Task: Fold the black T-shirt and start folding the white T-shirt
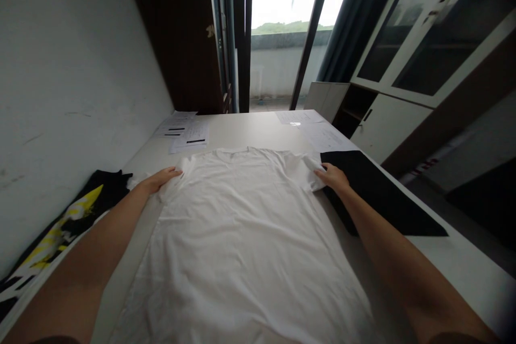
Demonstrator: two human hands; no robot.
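Note:
A white T-shirt [242, 226] lies spread over the table, its neckline at the far end and its lower part running out of the bottom of the view. Soft wrinkles cross the fabric. My left hand [163, 177] is closed on the left sleeve, thumb and fingers pinching the cloth. On the other side, my right hand [334, 176] grips the edge of the right sleeve. Both arms reach forward along the shirt's sides.
A flat black piece [374, 193] lies on the white table [242, 129] at the right. Printed papers [189, 134] rest at the far left corner, and more papers [326, 137] at the far right. Dark cloth with yellow print [76, 215] is heaped by the left wall. Cabinets [395, 113] stand beyond.

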